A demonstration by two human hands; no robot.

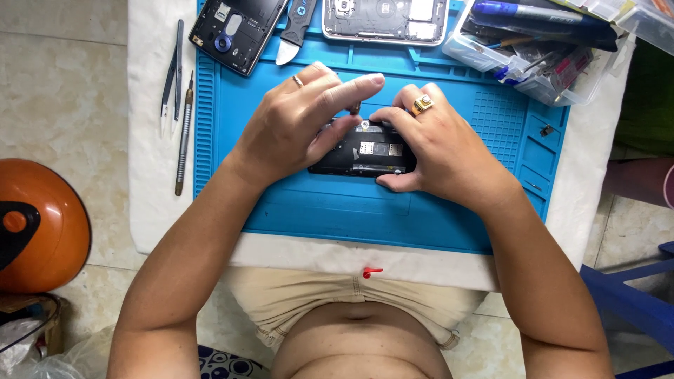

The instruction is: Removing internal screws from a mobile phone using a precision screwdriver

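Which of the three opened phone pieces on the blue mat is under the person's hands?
The dark phone body at the mat's centre, gripped by both hands; the other two lie untouched along the far edge.

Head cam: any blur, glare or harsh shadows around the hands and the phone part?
Head view: even, soft daylight, with only faint shadows under the left hand and right hand on the blue mat. The black phone part is sharp, with slight sheen and no blown-out glare. The frame edges bow a little from the wide lens, and the orange helmet looks slightly soft.

blue mat (435, 217), black phone part (361, 156), orange helmet (49, 224)
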